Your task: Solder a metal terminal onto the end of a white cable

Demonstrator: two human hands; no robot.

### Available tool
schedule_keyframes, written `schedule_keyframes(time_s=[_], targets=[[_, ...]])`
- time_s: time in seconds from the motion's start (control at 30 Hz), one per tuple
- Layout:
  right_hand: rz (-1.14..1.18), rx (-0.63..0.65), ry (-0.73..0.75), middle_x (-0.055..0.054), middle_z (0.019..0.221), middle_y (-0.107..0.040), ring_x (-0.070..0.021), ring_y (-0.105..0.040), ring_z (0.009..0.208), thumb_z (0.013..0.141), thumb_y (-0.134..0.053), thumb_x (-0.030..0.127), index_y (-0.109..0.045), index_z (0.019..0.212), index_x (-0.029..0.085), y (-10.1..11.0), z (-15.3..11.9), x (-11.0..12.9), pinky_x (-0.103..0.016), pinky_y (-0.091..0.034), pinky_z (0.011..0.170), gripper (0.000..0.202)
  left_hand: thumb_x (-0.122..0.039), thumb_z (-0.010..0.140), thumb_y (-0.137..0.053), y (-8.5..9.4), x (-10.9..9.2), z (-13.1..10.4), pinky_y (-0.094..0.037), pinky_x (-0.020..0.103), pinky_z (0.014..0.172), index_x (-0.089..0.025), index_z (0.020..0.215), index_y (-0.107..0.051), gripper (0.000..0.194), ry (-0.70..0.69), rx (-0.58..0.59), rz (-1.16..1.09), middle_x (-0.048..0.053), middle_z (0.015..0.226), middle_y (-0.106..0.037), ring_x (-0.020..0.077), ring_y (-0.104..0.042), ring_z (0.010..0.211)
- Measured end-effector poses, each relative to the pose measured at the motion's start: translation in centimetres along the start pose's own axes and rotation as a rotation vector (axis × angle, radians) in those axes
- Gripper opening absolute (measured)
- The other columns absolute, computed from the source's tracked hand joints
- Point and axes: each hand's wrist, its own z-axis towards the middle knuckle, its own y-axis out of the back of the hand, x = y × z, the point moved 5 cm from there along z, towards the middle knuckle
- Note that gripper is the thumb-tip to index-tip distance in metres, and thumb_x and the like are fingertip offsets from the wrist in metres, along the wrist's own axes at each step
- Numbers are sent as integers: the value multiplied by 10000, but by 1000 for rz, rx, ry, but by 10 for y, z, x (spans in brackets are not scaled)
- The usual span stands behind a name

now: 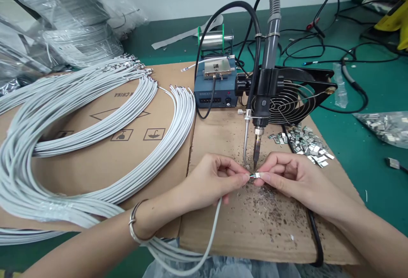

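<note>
Metal clip (256,175) — tiny, light, stiff, slippery — sits pinched at its ends between left hand (213,179) and right hand (288,176), under the soldering iron tip (255,159); the limp grey wire (213,227) trails from the left.

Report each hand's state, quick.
Left hand: closed, pinching the white cable end.
Right hand: closed, pinching the small metal clip.

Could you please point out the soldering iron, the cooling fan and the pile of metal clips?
soldering iron (262,112), head view, lower handle.
cooling fan (293,99), head view, wire grille.
pile of metal clips (306,144), head view, middle of the heap.
</note>
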Motion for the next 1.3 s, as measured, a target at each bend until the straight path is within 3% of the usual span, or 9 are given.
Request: schedule_keyframes(time_s=[0.77,1.0,1.3], targets=[[-78,3,1,-68,729,-678,-105,-552,581,787,-607,288,-580,747,136,-1,2,-1,-182,-369,498,160,-220,784,-587,0,-1,1,-294,96,270,-88,778,-594,132,88,-22,31,-58,393,-452,43,-373,305],[-25,-11,-16,-73,727,-680,-108,-574,597,740,-661,324,-575,750,131,0,3,0,-174,-384,510,212,-231,780,-595,0,-1,2,-295,100,272,-97,771,-595,134,69,-7,10,-56,417,-470,42,-384,313],[-20,-3,17,-66,730,-674,-123,-596,647,786,-625,318,-579,754,145,0,0,1,-187,-416,540,182,-250,785,-595,0,-3,0,-277,103,278,-109,771,-591,142,57,3,5,-60,407,-458,46,-388,326]])
